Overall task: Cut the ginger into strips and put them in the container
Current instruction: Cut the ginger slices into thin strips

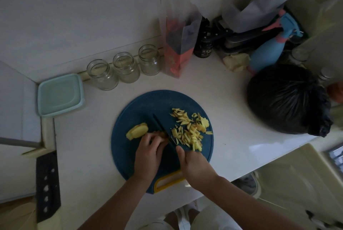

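Ginger slices [163, 134] lie on the cutting board [130, 157], pinned under my curled left hand [148, 153]. My right hand [194, 164] grips the knife [163, 129] handle. I should guide the blade against tucked knuckles and cut thin, even strips beside the finished pile [191, 131].

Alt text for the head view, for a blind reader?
The right hand holds a dark knife against ginger pinned by the left hand on a round blue cutting board, ginger strips heaped right of the blade and an uncut chunk left. A pale-green square container and three glass jars sit behind.
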Tool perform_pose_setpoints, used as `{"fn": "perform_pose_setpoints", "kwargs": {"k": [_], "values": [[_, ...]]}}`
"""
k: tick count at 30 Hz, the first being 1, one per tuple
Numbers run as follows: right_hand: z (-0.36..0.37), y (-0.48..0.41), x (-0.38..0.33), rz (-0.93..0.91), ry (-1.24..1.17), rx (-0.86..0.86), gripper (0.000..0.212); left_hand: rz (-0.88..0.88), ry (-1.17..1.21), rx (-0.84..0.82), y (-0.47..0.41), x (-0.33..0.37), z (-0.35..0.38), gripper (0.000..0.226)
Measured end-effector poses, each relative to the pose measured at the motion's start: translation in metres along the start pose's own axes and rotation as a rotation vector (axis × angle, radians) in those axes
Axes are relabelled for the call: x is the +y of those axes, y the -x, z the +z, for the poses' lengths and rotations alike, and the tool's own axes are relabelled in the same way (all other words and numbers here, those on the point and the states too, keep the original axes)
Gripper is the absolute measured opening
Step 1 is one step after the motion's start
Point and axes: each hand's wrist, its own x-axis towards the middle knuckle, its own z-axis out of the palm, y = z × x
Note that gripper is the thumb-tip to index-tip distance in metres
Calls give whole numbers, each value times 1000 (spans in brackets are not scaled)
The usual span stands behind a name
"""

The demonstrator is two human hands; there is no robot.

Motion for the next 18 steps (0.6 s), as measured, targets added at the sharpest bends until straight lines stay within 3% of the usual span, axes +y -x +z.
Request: {"fn": "perform_pose_setpoints", "kwargs": {"k": [8, 14, 18], "values": [[9, -22, -23, 13, 23, 60, 60, 15, -22, -5, 1, -3, 0, 28], [-6, -17, -13, 73, -258, 91, 60, 24, -15, -32, 5, -1, -2, 23], [-12, -2, 0, 33, -236, 92, 68, 17, -53, -3, 6, -2, 0, 21]]}}
